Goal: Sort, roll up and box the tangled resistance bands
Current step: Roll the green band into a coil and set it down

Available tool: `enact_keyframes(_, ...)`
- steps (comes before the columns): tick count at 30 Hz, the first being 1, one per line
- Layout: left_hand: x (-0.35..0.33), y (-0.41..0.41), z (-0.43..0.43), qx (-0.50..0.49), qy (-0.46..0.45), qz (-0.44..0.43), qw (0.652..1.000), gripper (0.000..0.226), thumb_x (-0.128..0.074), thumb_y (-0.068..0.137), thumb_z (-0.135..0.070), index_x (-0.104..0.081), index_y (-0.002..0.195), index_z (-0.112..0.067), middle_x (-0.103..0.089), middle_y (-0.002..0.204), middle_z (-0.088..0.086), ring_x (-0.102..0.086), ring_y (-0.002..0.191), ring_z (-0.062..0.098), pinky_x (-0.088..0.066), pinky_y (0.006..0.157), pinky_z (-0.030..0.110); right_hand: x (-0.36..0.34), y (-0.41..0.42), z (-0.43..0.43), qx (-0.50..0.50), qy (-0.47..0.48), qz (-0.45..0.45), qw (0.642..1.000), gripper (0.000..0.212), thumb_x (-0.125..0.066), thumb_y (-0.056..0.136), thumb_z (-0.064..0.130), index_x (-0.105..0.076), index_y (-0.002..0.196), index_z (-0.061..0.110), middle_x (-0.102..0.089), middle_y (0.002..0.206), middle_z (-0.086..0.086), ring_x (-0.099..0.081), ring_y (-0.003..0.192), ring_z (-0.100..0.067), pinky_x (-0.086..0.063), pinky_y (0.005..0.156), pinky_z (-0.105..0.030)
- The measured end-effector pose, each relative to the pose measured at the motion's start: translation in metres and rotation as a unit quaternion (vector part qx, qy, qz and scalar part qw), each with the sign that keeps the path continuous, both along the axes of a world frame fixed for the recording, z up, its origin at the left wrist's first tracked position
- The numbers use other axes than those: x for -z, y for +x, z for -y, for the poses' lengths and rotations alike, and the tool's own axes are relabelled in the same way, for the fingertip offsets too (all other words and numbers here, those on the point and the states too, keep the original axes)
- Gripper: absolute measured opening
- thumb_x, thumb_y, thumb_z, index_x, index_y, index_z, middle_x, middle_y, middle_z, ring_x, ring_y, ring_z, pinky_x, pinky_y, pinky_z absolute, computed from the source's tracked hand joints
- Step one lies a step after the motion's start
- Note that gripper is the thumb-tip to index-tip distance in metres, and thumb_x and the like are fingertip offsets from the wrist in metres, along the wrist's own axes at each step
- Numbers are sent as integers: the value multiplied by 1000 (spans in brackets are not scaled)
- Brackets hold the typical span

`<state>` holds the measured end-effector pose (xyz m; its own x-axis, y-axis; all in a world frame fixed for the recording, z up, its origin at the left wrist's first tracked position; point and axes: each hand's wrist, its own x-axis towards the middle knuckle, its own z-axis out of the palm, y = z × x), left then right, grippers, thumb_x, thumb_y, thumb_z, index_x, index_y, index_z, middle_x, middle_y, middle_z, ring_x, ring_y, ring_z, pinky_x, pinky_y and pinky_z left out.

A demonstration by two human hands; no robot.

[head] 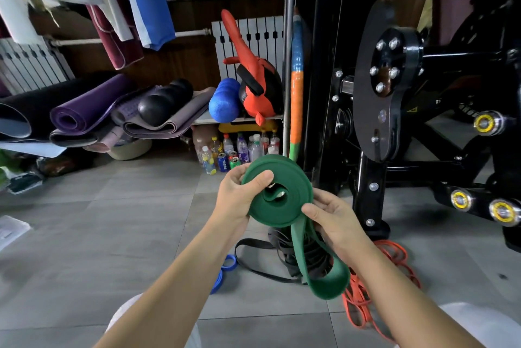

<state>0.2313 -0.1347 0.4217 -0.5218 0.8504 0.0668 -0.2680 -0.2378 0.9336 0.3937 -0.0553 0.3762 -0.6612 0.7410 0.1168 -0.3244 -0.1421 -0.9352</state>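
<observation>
Left hand (239, 192) pinches the wide dark-green flat rubber band's (282, 192) springy coil; right hand (335, 218) grips its floppy, grippy-looking tail

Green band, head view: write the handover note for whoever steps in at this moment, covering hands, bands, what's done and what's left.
Left hand grips the coiled part of the green band, with the thumb across its face.
Right hand pinches the coil's lower right edge.
Green band: mostly rolled, with a loose loop hanging toward the floor.
Floor: black bands lie in a loose pile, orange bands are tangled to the right, and the blue band is at the left.
Done: green is partly rolled and blue looks coiled.
Left: finish the green roll, sort and roll black and orange, then box everything.
</observation>
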Motion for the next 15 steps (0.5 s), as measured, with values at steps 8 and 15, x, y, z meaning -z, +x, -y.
enact_keyframes(8,-1,0,-1,65,-42,-20,997,63,-85,59,-30,-56,112,-10,-69,105,10,-69,93,22,-55,73,31,-17,7,-12,51,40,36,997,38,-74,61,18,-69,98,14,-75,92,-7,-72,84,-20,-56,67,-23)
enact_keyframes(15,-52,-17,-17,160,-166,-497,837,86,-85,52,-49,-42,125,-36,-51,114,-20,-52,106,2,-42,85,16,-35,11,-17,2,93,107,990,33,-75,69,-4,-69,97,13,-75,91,-8,-72,81,-21,-56,68,-23)
